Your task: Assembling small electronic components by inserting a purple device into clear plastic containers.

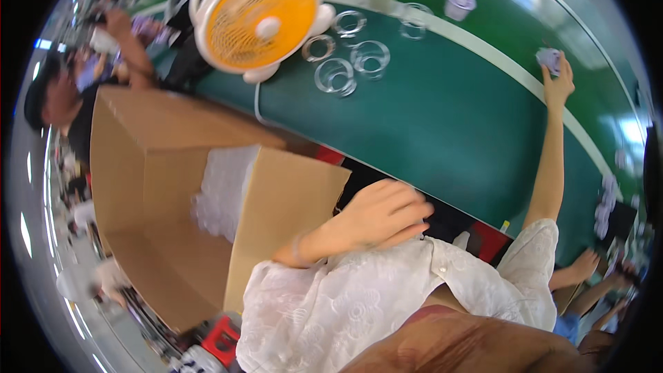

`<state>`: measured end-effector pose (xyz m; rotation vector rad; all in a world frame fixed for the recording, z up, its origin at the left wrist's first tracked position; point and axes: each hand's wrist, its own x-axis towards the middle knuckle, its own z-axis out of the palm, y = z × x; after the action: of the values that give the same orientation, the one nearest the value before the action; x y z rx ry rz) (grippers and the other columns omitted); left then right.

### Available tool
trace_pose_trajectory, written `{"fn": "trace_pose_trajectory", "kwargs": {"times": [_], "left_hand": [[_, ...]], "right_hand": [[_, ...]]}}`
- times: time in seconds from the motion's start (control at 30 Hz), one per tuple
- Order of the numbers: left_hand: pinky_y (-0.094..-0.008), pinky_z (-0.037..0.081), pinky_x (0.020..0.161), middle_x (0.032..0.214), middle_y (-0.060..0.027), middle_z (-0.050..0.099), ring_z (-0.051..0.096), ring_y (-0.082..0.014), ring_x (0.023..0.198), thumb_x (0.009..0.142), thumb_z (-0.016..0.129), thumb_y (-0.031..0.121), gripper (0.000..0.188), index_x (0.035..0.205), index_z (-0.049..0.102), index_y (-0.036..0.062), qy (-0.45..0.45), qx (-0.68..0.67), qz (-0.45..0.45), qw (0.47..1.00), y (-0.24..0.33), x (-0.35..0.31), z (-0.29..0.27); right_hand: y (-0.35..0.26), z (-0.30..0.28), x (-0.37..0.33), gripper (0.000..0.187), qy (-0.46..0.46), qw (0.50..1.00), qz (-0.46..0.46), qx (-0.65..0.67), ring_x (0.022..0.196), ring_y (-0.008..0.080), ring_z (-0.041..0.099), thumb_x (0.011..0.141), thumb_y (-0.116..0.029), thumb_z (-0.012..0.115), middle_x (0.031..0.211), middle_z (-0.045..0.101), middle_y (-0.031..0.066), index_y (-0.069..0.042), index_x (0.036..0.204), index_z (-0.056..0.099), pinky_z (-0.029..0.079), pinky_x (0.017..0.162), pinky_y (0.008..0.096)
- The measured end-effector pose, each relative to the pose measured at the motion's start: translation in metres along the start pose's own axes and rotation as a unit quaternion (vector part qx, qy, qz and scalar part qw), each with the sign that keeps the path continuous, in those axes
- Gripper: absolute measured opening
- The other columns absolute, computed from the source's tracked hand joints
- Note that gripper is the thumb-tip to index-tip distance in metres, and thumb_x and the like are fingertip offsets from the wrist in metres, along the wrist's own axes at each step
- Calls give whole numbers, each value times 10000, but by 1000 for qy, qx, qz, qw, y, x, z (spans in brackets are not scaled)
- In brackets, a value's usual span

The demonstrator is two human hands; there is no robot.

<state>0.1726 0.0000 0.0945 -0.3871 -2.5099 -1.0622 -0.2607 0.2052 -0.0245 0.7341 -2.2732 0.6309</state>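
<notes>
My right hand (559, 83) reaches far out to the right, over the table's pale edge rail. Its fingers are closed on a small light purple plastic part (548, 59), whose exact kind I cannot make out. My left hand (387, 213) is bent in front of my chest, near the table's front edge. Its fingers are curled and smeared by motion, and what lies under them is hidden. Several clear round plastic pieces (371, 59) rest on the green tabletop (442, 124), beside the fan. A light purple cup-shaped part (459, 4) stands beyond the rail.
An orange and white fan (262, 21) stands at the table's far left. An open cardboard box (179, 235) with clear plastic bags (224, 190) inside is at my left. A red stool (222, 340) is below it. Other people (62, 103) are at the left and lower right.
</notes>
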Motion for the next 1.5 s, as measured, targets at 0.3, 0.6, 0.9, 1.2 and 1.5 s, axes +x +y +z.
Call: {"fn": "trace_pose_trajectory", "kwargs": {"times": [0.3, 0.6, 0.9, 1.2, 1.5], "left_hand": [[-205, 386, 597, 719, -23, 520, 468, -88, 652, 805, 482, 86, 97, 821, 515, -4, 375, 312, -508, 710, -5, -226, -170], [-324, 446, 603, 733, -133, 594, 580, -240, 666, 724, 596, 286, 355, 946, 507, 23, 110, 226, -743, 620, -94, -492, -131], [-385, 416, 652, 859, -213, 533, 527, -350, 747, 724, 535, 318, 428, 934, 478, -50, 212, 478, -697, 491, -113, -539, -110], [-340, 419, 630, 788, -125, 532, 513, -263, 635, 731, 531, 168, 461, 1117, 362, -19, 278, 258, -681, 626, -105, -442, -88], [-333, 400, 753, 909, -158, 504, 495, -267, 804, 750, 557, 224, 317, 980, 518, 9, 213, 309, -785, 493, -111, -519, -66]], "right_hand": [[-30, 8, -27, 743, -56, 938, 236, 249, 1036, 275, 433, 697, -120, 639, 1257, 236, 191, 4, 1262, 172, 405, 822, 338], [-55, -29, -74, 546, -39, 892, 282, 350, 960, 239, 482, 750, -15, 543, 1205, 316, 182, 36, 1206, 248, 408, 824, 280], [-100, -33, -88, 466, -71, 921, 239, 299, 959, 224, 485, 765, 17, 507, 1175, 371, 153, 40, 1179, 293, 409, 821, 275], [-87, -31, -86, 405, -58, 935, 239, 255, 941, 215, 495, 751, 4, 524, 1120, 419, 140, 42, 1118, 358, 412, 812, 268], [-83, -30, -88, 368, -69, 939, 226, 250, 910, 189, 502, 751, -1, 527, 1085, 456, 124, 33, 1094, 397, 415, 782, 253]]}}
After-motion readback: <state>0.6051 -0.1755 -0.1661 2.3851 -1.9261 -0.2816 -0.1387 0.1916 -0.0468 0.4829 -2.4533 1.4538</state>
